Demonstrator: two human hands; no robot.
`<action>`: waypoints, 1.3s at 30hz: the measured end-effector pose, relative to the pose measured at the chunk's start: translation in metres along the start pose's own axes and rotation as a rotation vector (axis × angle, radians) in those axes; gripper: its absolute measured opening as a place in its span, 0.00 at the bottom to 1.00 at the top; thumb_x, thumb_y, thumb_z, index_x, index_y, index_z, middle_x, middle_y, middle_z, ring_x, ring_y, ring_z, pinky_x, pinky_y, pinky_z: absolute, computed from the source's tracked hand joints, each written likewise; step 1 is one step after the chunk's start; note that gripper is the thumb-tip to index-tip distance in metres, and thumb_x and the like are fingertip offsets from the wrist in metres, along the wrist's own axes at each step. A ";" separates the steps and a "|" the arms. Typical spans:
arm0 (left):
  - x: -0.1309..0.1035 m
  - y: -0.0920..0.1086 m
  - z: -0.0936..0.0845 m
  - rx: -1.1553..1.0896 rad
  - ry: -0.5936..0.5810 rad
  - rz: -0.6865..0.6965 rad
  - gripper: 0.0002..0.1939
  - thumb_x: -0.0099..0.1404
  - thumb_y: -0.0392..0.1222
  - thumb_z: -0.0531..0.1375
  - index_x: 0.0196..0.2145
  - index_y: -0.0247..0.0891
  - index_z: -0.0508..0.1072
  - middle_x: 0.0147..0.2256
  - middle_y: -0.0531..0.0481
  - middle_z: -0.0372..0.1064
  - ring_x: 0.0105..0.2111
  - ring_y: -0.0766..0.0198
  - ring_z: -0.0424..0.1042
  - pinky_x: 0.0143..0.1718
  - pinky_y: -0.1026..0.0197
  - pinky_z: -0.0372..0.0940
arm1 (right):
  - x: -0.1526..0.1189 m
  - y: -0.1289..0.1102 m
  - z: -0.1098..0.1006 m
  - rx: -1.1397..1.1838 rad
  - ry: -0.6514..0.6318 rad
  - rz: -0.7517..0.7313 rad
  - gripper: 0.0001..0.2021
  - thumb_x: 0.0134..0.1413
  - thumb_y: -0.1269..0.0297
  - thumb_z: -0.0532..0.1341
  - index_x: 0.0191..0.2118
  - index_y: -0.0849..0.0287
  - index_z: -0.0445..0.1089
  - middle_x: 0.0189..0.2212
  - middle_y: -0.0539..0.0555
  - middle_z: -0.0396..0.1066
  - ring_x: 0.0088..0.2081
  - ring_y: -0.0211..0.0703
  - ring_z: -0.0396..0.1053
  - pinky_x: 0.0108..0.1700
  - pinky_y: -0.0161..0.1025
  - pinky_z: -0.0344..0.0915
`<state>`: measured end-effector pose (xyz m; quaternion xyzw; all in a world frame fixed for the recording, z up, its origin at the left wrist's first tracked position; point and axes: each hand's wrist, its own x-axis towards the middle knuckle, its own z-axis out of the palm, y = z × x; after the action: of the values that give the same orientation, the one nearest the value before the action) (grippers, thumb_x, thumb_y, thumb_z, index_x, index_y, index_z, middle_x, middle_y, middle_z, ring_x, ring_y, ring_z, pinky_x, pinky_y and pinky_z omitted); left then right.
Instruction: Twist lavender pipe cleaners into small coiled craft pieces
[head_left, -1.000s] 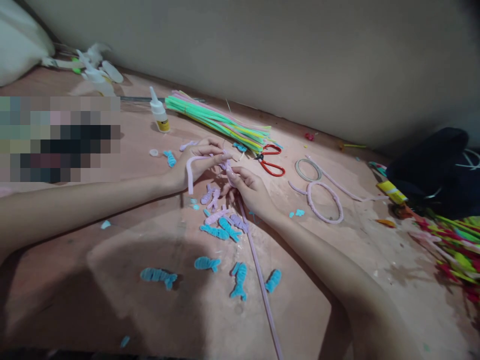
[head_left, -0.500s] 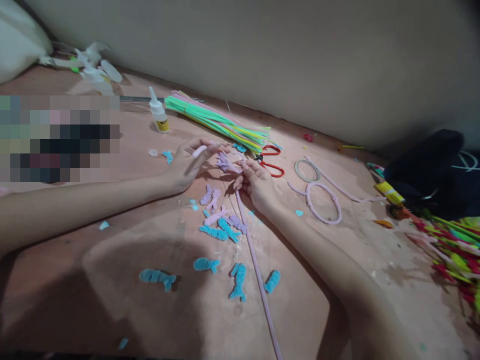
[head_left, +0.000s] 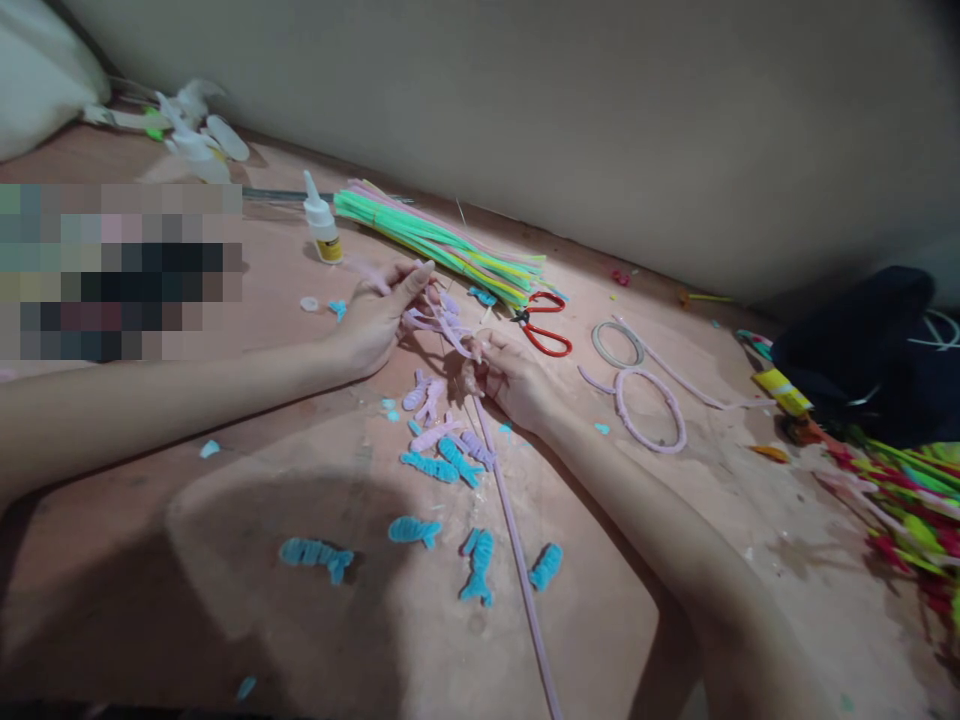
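Note:
My left hand (head_left: 382, 318) pinches a lilac pipe cleaner (head_left: 452, 336), bent into loops between both hands, at its upper end. My right hand (head_left: 510, 375) has its fingers closed on the lower part of the same lilac piece. A long straight lilac stem (head_left: 517, 550) runs from under the right hand toward the table's near edge. Below the hands lie small lilac fish shapes (head_left: 429, 395) of wound pipe cleaner. Turquoise fish shapes (head_left: 414, 530) are scattered nearer to me. Red-handled scissors (head_left: 547, 325) rest just beyond my right hand.
Behind the hands lies a bundle of green, yellow and pink pipe cleaners (head_left: 435, 235). A glue bottle (head_left: 322, 220) stands at its left. To the right are a tape ring (head_left: 617, 344), a lilac ring (head_left: 651, 410), a dark cloth (head_left: 855, 350) and colourful scraps (head_left: 915, 510).
My left hand has turned and drawn nearer the lilac loops, which now stretch between the two hands. My right hand has shifted slightly down. The view has moved a little.

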<state>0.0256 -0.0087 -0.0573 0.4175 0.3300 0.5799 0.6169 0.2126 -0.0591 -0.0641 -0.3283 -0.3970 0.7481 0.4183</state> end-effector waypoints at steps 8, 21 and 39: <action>-0.002 -0.001 0.001 0.175 0.058 0.020 0.20 0.60 0.57 0.71 0.32 0.42 0.69 0.31 0.54 0.72 0.28 0.67 0.72 0.28 0.64 0.67 | -0.001 0.003 0.000 -0.055 -0.147 0.052 0.14 0.60 0.57 0.68 0.32 0.58 0.66 0.30 0.51 0.76 0.28 0.34 0.72 0.34 0.32 0.72; -0.020 -0.006 0.014 0.118 -0.421 -0.328 0.25 0.53 0.53 0.76 0.42 0.36 0.78 0.24 0.54 0.73 0.22 0.66 0.73 0.25 0.63 0.70 | -0.001 0.012 0.018 0.119 0.077 -0.085 0.06 0.65 0.70 0.63 0.35 0.58 0.70 0.28 0.48 0.72 0.27 0.32 0.66 0.36 0.30 0.71; -0.018 -0.004 -0.001 0.307 -0.261 -0.155 0.24 0.58 0.59 0.73 0.27 0.37 0.70 0.18 0.57 0.66 0.15 0.71 0.64 0.15 0.68 0.55 | -0.002 0.009 0.013 0.158 -0.021 0.090 0.14 0.74 0.66 0.54 0.36 0.61 0.72 0.33 0.53 0.75 0.32 0.33 0.73 0.38 0.30 0.74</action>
<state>0.0248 -0.0267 -0.0627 0.5516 0.3631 0.4148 0.6260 0.1993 -0.0679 -0.0652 -0.3041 -0.3261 0.7984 0.4047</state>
